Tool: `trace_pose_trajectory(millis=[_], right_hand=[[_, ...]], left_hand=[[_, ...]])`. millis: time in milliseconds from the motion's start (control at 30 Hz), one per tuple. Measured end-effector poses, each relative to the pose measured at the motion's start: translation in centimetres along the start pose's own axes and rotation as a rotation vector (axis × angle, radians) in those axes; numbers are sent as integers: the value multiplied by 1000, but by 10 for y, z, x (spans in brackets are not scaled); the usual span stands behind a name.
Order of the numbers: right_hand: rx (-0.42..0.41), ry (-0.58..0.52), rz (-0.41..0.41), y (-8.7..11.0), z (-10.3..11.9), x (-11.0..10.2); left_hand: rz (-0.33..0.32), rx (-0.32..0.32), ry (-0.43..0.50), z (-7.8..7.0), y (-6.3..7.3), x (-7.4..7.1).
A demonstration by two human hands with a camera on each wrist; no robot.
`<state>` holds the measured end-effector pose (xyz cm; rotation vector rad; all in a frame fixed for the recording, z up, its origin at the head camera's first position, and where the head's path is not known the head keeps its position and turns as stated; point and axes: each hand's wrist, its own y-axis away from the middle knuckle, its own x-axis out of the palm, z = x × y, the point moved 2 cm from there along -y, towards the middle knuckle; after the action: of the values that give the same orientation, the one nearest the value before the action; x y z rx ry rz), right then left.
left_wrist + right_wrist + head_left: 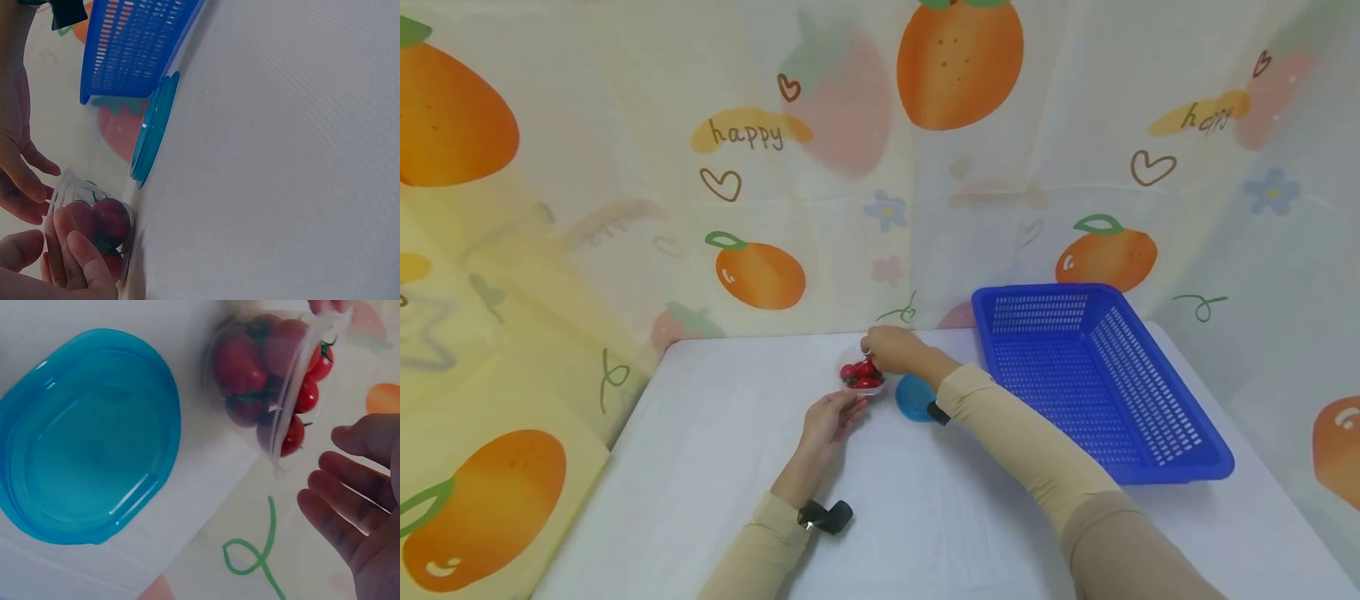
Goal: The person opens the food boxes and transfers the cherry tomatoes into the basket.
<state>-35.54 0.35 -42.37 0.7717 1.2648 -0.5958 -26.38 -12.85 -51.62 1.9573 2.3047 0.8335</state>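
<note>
A clear plastic container (863, 388) filled with small red tomatoes (857, 372) stands toward the back of the white table. Green stems show on several of them in the right wrist view. My left hand (829, 423) holds the container at its near side, fingers against the wall and thumb by the rim (51, 194). Over the far right side of the container is my right hand (897, 348); in the right wrist view its fingers (340, 515) are spread apart beside the rim, holding nothing. A blue lid (94, 437) lies on the table beneath the right wrist.
A large blue perforated basket (1165, 358) stands on the right side of the table, with the right forearm reaching across its near left part. Behind the table hangs a fruit-print cloth (842, 208). White cloth covers the tabletop (700, 417).
</note>
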Motion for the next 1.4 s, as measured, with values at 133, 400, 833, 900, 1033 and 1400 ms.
trace_pose_trajectory(millis=[133,400,833,900,1033,1400], right_hand=[[13,25,-27,-2,2,3],[41,68,2,-3,7,13],[-7,261,-27,-7,10,27],[-17,288,-37,-8,9,30],[-42,332,-66,-10,9,34],[-17,236,-94,-9,2,27]], left_hand=[[-2,3,-19,-1,0,0],[-5,2,-37,-1,0,0],[-9,14,-25,0,-1,-1],[-8,14,-19,1,-1,-1],[-3,17,-7,1,-1,0],[-20,11,-16,-1,0,0]])
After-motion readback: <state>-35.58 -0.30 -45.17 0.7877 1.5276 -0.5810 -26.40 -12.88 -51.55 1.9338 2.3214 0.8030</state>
